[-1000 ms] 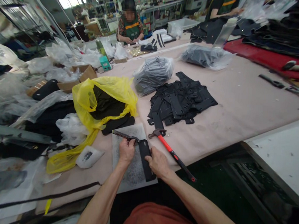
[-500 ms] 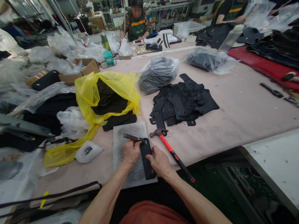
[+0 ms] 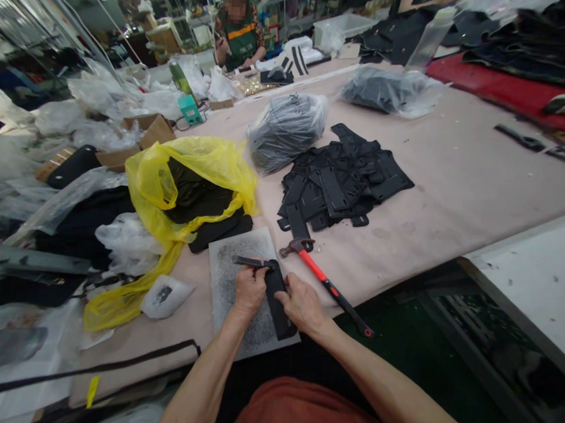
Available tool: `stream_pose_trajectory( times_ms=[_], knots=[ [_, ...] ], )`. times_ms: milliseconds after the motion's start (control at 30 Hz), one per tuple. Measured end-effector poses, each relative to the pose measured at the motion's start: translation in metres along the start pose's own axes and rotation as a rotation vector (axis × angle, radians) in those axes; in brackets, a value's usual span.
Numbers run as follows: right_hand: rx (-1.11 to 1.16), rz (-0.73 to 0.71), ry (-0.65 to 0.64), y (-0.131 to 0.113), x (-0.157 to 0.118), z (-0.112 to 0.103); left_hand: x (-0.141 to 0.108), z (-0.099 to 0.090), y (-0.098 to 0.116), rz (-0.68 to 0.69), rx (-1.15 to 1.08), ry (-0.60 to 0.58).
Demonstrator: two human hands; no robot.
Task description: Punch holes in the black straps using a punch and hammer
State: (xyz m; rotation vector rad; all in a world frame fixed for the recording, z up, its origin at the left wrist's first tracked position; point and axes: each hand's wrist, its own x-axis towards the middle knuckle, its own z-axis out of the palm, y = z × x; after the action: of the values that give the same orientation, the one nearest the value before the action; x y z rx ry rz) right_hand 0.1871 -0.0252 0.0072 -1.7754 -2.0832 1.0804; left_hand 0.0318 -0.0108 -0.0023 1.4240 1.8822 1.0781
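Note:
A flat black piece (image 3: 280, 307) lies along the right side of a speckled grey board (image 3: 232, 250) at the table's front edge. My left hand (image 3: 249, 290) is closed on a narrow black strip (image 3: 248, 261), whose right end meets the top of the flat piece. Fingers of my right hand (image 3: 300, 302) pinch the right edge of the flat piece. Just right of the board rests a hammer (image 3: 319, 272) with a red and black handle. Behind it is a pile of black pieces (image 3: 342, 180).
A yellow bag (image 3: 200, 149) with dark pieces stands behind the board, left. Clear bags (image 3: 287, 132) of dark items sit farther back. A small white packet (image 3: 165, 295) lies left of the board. A person (image 3: 238, 33) sits across the table.
The camera view has shifted slightly, so the table's contents appear moved left and a little up. Both hands keep their holds, and the strip's right end looks slightly changed in angle.

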Motion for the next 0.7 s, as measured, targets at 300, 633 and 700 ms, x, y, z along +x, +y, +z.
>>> stream_pose_trajectory(
  times_ms=[300,633,700],
  knots=[
    [-0.009,-0.001,0.011,0.0015,-0.0002,-0.0005,0.0018,0.0008,-0.0005,0.042,-0.017,0.0],
    [-0.009,0.008,-0.003,0.0011,0.0008,-0.0014,0.0021,0.0051,-0.0045,0.168,0.121,0.019],
    [-0.011,0.005,-0.005,0.0005,0.0002,-0.0023,0.0024,0.0061,-0.0041,0.207,0.158,0.02]
  ],
)
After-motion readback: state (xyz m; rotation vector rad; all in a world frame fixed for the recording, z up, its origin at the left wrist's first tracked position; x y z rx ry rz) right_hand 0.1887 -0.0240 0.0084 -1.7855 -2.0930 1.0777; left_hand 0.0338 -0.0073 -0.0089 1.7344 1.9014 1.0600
